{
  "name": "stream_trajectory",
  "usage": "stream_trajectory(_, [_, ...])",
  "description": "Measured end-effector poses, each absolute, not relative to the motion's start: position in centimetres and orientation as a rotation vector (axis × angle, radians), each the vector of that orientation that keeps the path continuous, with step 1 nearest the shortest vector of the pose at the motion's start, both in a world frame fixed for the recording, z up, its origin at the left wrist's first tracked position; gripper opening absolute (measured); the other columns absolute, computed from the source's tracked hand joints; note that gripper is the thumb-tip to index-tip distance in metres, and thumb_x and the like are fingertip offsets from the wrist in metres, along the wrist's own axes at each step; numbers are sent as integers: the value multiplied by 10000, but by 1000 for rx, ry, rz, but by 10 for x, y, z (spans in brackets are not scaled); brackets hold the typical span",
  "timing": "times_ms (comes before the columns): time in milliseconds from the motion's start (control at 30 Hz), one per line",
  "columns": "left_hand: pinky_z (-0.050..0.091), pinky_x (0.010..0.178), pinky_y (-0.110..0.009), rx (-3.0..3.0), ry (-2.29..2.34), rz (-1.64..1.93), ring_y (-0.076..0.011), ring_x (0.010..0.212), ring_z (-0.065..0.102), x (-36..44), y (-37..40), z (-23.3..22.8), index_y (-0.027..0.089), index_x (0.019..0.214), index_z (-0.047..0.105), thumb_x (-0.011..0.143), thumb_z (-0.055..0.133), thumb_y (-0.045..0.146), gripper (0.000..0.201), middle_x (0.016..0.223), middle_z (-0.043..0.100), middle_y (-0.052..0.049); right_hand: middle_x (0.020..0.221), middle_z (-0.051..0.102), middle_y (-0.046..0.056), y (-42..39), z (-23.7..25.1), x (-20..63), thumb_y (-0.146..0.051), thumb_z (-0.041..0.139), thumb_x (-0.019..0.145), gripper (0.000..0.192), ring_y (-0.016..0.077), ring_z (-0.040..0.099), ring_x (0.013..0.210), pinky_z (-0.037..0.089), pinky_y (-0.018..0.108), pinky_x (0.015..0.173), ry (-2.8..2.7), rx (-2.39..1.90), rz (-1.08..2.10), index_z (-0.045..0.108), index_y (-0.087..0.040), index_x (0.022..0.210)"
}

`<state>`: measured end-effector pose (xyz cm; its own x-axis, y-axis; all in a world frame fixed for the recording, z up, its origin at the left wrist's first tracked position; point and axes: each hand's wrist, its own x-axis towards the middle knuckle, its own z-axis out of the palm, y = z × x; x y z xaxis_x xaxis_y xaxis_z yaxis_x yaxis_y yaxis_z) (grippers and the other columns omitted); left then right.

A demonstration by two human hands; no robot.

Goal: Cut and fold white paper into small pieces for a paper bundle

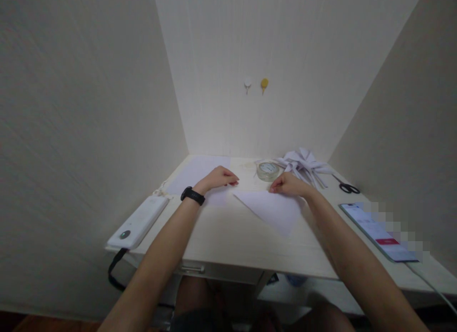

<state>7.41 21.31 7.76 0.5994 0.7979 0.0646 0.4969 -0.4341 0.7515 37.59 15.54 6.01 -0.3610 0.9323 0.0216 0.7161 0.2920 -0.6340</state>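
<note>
Pressing flat on a white folded paper triangle [273,209], the right hand [287,184] hides its corner; the left hand [217,177] lies flat on the pale surface [232,237], holding nothing.

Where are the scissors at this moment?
In the head view, the scissors lie at the desk's far right, just right of the folded paper pile and beyond the phone.

White paper sheet folded into a flat triangle [273,209], lying on the pale desk, centre-right. Long crease edge runs from 10 o'clock to 4 o'clock; one point aims at 5 o'clock toward the desk's near edge. Top corner at 12 o'clock sits under fingertips. Second flat white paper sheet [200,177] at its 10 o'clock, unfolded.
</note>
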Motion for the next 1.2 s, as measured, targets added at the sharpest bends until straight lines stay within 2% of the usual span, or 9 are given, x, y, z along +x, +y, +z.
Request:
stream_trajectory(133, [397, 614, -231, 2437, 897, 429, -162, 710, 629, 109, 190, 69, 125, 889, 797, 825, 627, 395, 326, 792, 759, -68, 534, 568, -17, 152, 57, 361, -447, 651, 718, 318, 108, 429, 529, 310, 239, 518, -2189, -1414, 820, 749, -148, 667])
stream_trajectory(267, [393, 621, -222, 2467, 795, 321, -150, 708, 633, 123, 182, 53, 135, 854, 799, 789, 654, 249, 194, 791, 760, -67, 512, 536, -22, 148, 56, 350, -396, 632, 724, 287, 102, 401, 528, 294, 234, 517, -2288, -1374, 822, 741, -142, 646])
stream_trajectory(433, [407, 632, -219, 2430, 748, 314, -141, 697, 631, 122, 188, 41, 136, 861, 796, 791, 656, 232, 184, 772, 756, -58, 540, 569, -11, 139, 61, 338, -385, 618, 736, 297, 104, 399, 530, 294, 236, 517, -2382, -1348, 858, 781, -138, 735])
stream_trajectory(667, [440, 660, -238, 2327, 700, 293, -155, 704, 640, 113, 196, 47, 132, 828, 791, 747, 697, 254, 174, 788, 760, -74, 481, 503, -34, 136, 68, 341, -418, 644, 734, 313, 90, 358, 489, 268, 239, 489, -2310, -1359, 1014, 755, -146, 626])
stream_trajectory(767, [439, 659, -246, 2257, 757, 270, -156, 690, 629, 99, 206, 57, 134, 788, 790, 714, 725, 282, 177, 774, 755, -74, 502, 557, -29, 138, 72, 354, -407, 696, 695, 274, 97, 430, 509, 326, 240, 514, -2210, -1367, 1101, 752, -154, 606])
stream_trajectory(900, [421, 664, -249, 2144, 832, 244, -138, 661, 597, 74, 221, 68, 139, 753, 783, 662, 758, 283, 172, 736, 739, -53, 642, 701, 29, 143, 72, 374, -372, 778, 603, 231, 148, 602, 638, 491, 287, 669, -1916, -1386, 1209, 777, -151, 669])
stream_trajectory(1033, [397, 636, -248, 1955, 912, 430, -119, 629, 558, 60, 229, 71, 117, 770, 765, 646, 775, 284, 208, 715, 716, -47, 754, 750, 88, 153, 65, 391, -382, 833, 567, 308, 191, 672, 723, 549, 341, 759, -1584, -1369, 1087, 774, -136, 741])
stream_trajectory(1133, [383, 603, -246, 1752, 957, 719, -108, 608, 531, 65, 226, 70, 99, 835, 746, 706, 757, 342, 275, 727, 699, -48, 859, 757, 108, 160, 59, 389, -469, 808, 645, 371, 213, 700, 783, 574, 360, 782, -1205, -1260, 1031, 734, -160, 834])
stream_trajectory(1200, [402, 616, -248, 1635, 949, 875, -110, 627, 543, 74, 222, 68, 93, 859, 735, 719, 761, 344, 289, 753, 701, -53, 918, 751, 117, 162, 56, 380, -598, 686, 756, 443, 228, 711, 821, 586, 381, 785, -1003, -1128, 1123, 688, -189, 927])
